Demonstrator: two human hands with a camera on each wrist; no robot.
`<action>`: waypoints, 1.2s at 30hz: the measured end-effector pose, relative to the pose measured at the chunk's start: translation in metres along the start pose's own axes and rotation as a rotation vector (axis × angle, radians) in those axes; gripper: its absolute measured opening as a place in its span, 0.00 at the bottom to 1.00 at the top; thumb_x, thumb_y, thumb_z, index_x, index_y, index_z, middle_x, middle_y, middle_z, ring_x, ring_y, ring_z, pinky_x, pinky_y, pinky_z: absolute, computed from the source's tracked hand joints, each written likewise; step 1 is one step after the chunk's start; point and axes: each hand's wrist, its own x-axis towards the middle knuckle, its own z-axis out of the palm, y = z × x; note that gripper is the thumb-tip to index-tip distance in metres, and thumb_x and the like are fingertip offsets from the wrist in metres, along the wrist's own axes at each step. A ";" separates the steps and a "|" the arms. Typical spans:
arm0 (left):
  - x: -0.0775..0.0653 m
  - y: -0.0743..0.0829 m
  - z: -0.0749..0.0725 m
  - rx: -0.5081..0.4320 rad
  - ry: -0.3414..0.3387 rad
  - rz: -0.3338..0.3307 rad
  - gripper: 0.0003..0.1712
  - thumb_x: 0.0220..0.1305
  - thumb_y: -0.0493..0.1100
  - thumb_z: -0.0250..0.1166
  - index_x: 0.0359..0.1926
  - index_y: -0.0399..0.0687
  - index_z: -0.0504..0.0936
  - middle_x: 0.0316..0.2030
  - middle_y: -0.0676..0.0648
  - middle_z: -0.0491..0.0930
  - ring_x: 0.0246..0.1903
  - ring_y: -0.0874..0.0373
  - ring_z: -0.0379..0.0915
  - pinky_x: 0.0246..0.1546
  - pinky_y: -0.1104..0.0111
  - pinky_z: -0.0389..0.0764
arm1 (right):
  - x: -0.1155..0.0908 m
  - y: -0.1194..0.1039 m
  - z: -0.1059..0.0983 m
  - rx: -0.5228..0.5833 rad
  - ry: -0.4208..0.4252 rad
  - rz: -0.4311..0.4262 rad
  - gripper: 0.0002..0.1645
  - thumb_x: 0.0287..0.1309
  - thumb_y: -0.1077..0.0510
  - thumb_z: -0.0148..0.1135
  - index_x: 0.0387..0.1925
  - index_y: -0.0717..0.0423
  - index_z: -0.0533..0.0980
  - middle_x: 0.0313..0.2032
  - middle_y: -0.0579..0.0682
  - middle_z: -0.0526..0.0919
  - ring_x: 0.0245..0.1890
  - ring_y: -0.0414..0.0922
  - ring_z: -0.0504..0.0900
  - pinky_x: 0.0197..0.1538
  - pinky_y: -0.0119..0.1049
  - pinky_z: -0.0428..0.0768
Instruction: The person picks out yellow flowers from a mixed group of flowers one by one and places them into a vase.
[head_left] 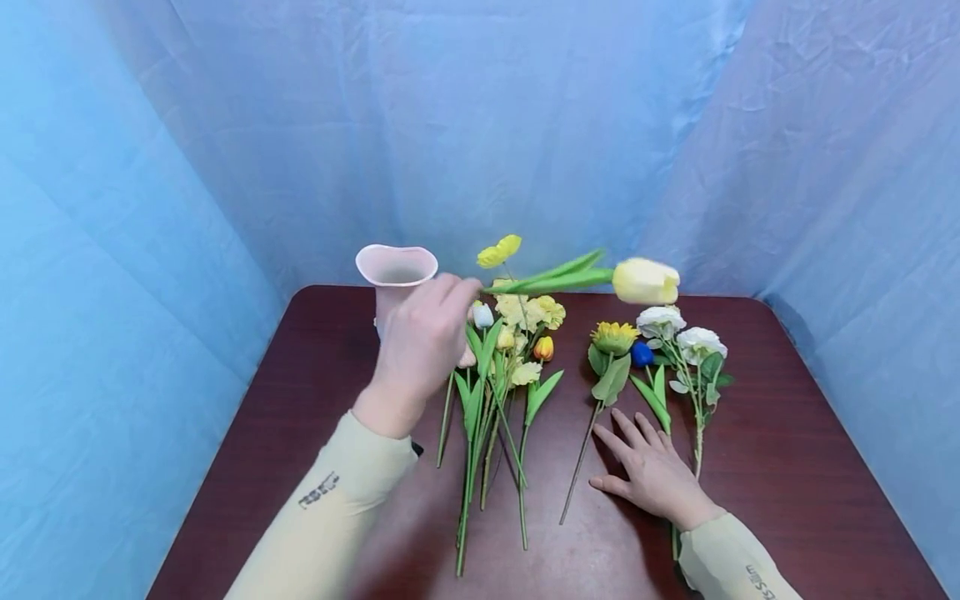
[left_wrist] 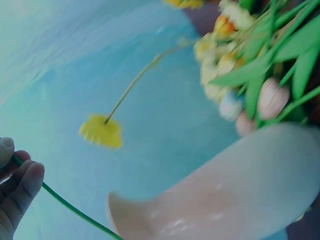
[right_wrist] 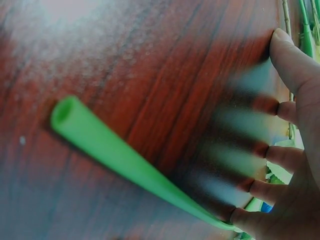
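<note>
In the head view my left hand (head_left: 426,337), raised beside the pale pink vase (head_left: 388,302), pinches the green stem of a pale yellow tulip (head_left: 643,282). The bloom points right. From the fingers in the left wrist view, the green stem (left_wrist: 75,211) slants down toward the vase's wavy rim. My right hand (head_left: 654,473) rests on the table with its fingers spread, holding nothing. Its fingertips lie close to the stems of a sunflower (head_left: 615,338) and a blue tulip (head_left: 642,354). Close under that hand in the right wrist view is a cut green stem end (right_wrist: 110,147).
Mid-table lies a bunch of flowers, among them an orange tulip (head_left: 544,348), a white tulip (head_left: 483,315) and a yellow flower (head_left: 499,251) sticking up. White roses (head_left: 701,344) lie at the right on the dark table (head_left: 780,467). Blue curtains (head_left: 480,125) enclose the back and sides.
</note>
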 end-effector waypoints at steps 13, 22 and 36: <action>0.024 -0.054 -0.006 -0.112 0.048 -0.262 0.05 0.68 0.35 0.59 0.41 0.37 0.80 0.34 0.40 0.81 0.32 0.49 0.78 0.33 0.54 0.82 | 0.000 0.000 0.002 0.002 -0.010 0.002 0.47 0.49 0.28 0.64 0.66 0.46 0.67 0.68 0.62 0.61 0.65 0.69 0.56 0.57 0.73 0.62; -0.001 -0.073 0.010 -0.008 -0.082 -0.497 0.10 0.68 0.43 0.59 0.39 0.40 0.82 0.34 0.40 0.84 0.36 0.42 0.74 0.39 0.47 0.74 | 0.000 0.002 0.003 0.008 0.005 -0.001 0.47 0.48 0.28 0.64 0.66 0.46 0.67 0.68 0.62 0.61 0.66 0.69 0.56 0.56 0.73 0.62; -0.014 -0.081 0.017 0.076 -0.219 -0.598 0.12 0.68 0.45 0.55 0.40 0.45 0.82 0.40 0.44 0.84 0.43 0.40 0.69 0.44 0.43 0.66 | -0.001 0.000 0.003 0.008 0.013 -0.004 0.47 0.50 0.30 0.64 0.66 0.47 0.67 0.68 0.62 0.61 0.65 0.70 0.55 0.56 0.74 0.61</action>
